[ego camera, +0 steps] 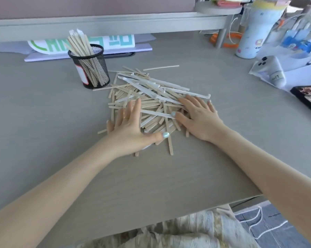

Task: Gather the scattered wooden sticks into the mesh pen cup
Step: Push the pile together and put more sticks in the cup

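The grey desk (pixel 43 122) takes up most of the room in front of her, and the loose pile of wooden sticks (pixel 151 97) lies at its middle, just right of the mesh pen cup (pixel 90 67), which already holds 1 bundle standing upright. Both palms lie flat and spread on the heap, gripping nothing: the left hand (pixel 128 126) on its near left edge, the right hand (pixel 197 115) on its right side. I'd say she's at the raking-together stage; next she needs to square a bunch so the sticks run parallel, then close her fingers round it. The cup's red-edged white label (pixel 81 74) looks blank. The green lettering on the sign (pixel 115 42) behind is half hidden and I can't read it.
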